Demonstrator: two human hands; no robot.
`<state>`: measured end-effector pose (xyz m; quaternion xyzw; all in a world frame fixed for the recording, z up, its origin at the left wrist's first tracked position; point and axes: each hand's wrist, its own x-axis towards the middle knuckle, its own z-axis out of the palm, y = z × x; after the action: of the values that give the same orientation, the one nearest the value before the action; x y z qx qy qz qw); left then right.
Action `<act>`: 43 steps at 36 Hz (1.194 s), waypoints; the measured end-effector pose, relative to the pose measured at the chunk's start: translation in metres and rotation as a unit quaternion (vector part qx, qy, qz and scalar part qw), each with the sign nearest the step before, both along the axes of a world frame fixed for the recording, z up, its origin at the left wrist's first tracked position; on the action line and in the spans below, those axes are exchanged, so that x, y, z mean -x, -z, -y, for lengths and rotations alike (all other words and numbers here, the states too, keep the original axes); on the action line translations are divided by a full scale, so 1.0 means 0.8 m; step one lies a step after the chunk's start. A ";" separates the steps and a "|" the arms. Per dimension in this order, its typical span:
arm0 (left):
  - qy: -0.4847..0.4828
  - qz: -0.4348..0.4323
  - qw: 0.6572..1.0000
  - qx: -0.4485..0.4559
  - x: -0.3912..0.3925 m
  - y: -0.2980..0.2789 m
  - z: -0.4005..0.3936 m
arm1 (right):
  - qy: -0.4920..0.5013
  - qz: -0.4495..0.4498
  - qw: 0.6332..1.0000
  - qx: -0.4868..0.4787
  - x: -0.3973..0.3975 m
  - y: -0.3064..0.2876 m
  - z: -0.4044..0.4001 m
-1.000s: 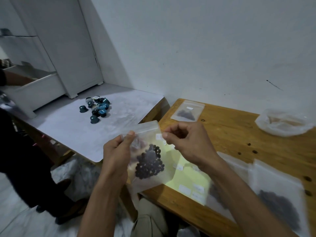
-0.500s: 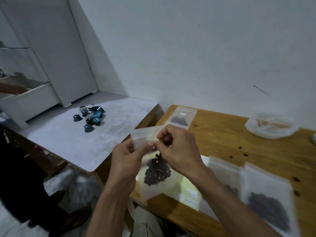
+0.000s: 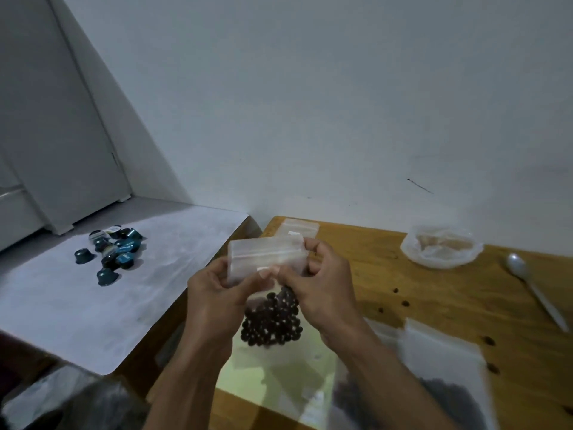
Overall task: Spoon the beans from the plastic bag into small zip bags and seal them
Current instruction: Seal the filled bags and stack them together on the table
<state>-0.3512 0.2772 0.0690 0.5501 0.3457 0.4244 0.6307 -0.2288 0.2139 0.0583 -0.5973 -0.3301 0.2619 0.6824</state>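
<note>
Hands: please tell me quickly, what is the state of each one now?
Left hand: closed, pinching the top of the small zip bag of beans.
Right hand: closed, pinching the same bag top.

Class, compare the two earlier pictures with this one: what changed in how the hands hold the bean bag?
The right hand closed in from the bag's right end to meet the left hand; both now pinch the small zip bag along its strip. The beans stayed inside, the bag stayed off the table.
</note>
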 end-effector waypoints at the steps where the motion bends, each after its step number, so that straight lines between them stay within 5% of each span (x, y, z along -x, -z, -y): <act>1: 0.000 -0.002 1.000 0.002 -0.010 0.001 -0.003 | 0.008 0.003 1.000 0.008 -0.007 0.003 0.000; 9: 0.038 -0.014 0.999 0.006 -0.108 0.015 -0.046 | 0.051 0.056 0.989 0.125 -0.084 0.025 0.015; 17: 0.069 -0.205 0.963 -0.159 -0.194 0.049 -0.086 | 0.193 0.061 0.963 0.180 -0.180 0.041 -0.026; 29: 0.039 -0.355 0.891 -0.281 -0.257 0.087 -0.113 | 0.212 0.194 0.903 0.320 -0.222 0.085 -0.090; 34: 0.036 -0.371 0.876 -0.308 -0.261 0.092 -0.111 | 0.207 0.291 0.859 0.366 -0.218 0.088 -0.080; 43: 0.038 -0.340 0.881 -0.328 -0.228 0.082 -0.071 | 0.162 0.293 0.885 0.324 -0.201 0.069 -0.017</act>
<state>-0.1685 0.3342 0.0036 0.8487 0.3588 0.2757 0.2737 -0.0679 0.2275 0.0033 -0.8799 -0.3104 0.0527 0.3558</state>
